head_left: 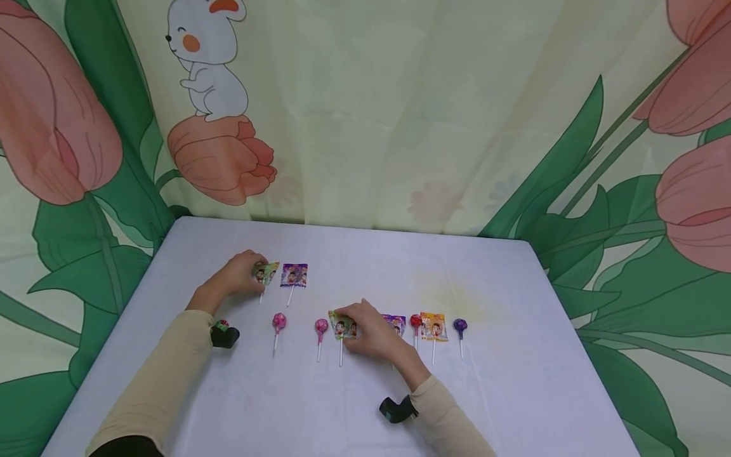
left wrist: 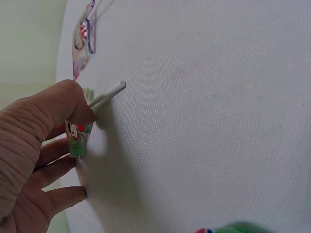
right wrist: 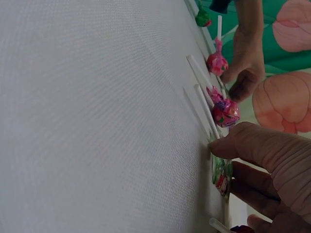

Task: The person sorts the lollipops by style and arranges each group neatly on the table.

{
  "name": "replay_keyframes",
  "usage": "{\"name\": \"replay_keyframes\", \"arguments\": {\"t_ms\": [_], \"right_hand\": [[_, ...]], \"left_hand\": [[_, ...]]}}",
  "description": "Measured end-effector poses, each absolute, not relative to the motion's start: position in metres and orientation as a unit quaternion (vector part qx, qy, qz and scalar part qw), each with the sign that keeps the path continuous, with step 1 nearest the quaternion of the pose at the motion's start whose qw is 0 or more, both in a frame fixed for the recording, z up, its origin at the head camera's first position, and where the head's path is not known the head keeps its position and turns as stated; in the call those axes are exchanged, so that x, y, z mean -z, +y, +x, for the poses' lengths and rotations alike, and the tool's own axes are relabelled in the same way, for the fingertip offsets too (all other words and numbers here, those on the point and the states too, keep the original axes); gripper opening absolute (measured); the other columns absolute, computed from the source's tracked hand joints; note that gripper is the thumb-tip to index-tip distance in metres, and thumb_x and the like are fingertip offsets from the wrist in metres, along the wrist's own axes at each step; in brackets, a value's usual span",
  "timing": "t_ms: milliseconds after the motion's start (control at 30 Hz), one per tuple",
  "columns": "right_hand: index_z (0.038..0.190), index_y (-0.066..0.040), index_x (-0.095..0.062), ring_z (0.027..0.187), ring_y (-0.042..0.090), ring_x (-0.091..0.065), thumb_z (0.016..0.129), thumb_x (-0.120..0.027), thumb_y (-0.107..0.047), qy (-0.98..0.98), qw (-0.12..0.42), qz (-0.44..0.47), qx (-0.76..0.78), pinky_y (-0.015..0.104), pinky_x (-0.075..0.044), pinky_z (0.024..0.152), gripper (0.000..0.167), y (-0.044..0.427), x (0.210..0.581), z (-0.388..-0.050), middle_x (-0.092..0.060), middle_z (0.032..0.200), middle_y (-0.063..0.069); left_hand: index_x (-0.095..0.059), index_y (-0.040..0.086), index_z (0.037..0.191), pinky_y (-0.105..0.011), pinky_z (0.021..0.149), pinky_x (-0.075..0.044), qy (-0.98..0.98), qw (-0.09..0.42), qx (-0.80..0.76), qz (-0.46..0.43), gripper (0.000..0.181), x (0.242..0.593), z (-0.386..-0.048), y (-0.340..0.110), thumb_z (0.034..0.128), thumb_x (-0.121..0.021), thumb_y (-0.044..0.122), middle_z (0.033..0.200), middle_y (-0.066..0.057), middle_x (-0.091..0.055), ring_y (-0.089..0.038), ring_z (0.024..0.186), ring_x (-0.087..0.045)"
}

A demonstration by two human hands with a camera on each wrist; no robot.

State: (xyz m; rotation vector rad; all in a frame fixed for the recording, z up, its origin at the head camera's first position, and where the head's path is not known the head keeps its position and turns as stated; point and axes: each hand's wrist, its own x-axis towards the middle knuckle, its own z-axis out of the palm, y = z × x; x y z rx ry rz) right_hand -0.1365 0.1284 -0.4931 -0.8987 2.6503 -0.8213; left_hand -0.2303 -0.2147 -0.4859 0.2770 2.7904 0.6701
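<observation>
At the back left of the table, my left hand [head_left: 235, 277] pinches a lollipop in a flat green wrapper [head_left: 266, 273]. Its white stick [left wrist: 109, 94] juts out past the thumb in the left wrist view. Beside it lies a lollipop in a flat purple wrapper [head_left: 294, 275]. My right hand [head_left: 372, 331], at mid-table, holds another flat green-wrapped lollipop [head_left: 343, 325] between thumb and fingers, stick towards me. Just left of that is a round pink lollipop [head_left: 322, 326]. Under the right hand's far side, a second purple-wrapped lollipop [head_left: 395, 323] is partly hidden.
Right of the right hand lie a round red lollipop [head_left: 415, 321], an orange-wrapped one [head_left: 434, 326] and a round dark purple one [head_left: 459, 325]. Another round pink lollipop [head_left: 279, 322] sits further left. A round green lollipop [right wrist: 203, 19] is near the left wrist. A printed curtain [head_left: 365, 127] hangs behind the table.
</observation>
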Motion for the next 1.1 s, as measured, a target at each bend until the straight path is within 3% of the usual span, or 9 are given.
{"name": "replay_keyframes", "arguments": {"t_ms": [267, 700, 1100], "right_hand": [[0.14, -0.007, -0.06, 0.133, 0.025, -0.055, 0.085, -0.079, -0.012, 0.907, 0.102, -0.311, 0.266, 0.042, -0.018, 0.127, 0.058, 0.1269, 0.4924, -0.1392, -0.065, 0.134, 0.008], [0.126, -0.004, -0.068, 0.12, 0.028, -0.061, 0.08, -0.078, -0.008, 0.903, 0.064, -0.341, 0.255, 0.049, -0.025, 0.124, 0.047, 0.1233, 0.493, -0.1388, -0.069, 0.121, 0.01], [0.124, -0.006, -0.069, 0.124, 0.023, -0.06, 0.078, -0.081, -0.012, 0.913, 0.057, -0.324, 0.241, 0.042, -0.021, 0.126, 0.048, 0.1214, 0.5006, -0.1395, -0.071, 0.121, 0.005]], "left_hand": [[-0.059, -0.006, 0.133, -0.06, 0.11, -0.041, 0.96, 0.132, -0.229, 0.09, 0.062, 0.4832, -0.2315, -0.2147, 0.0812, -0.085, 0.016, 0.131, -0.027, -0.055, -0.043, 0.121, -0.052], [-0.059, -0.006, 0.133, -0.06, 0.11, -0.041, 0.962, 0.129, -0.222, 0.095, 0.062, 0.4828, -0.2307, -0.2147, 0.0808, -0.085, 0.016, 0.132, -0.028, -0.055, -0.044, 0.123, -0.051], [-0.059, -0.005, 0.132, -0.06, 0.11, -0.041, 0.962, 0.131, -0.224, 0.09, 0.062, 0.4853, -0.2306, -0.2141, 0.0808, -0.085, 0.016, 0.132, -0.027, -0.055, -0.043, 0.122, -0.052]]}}
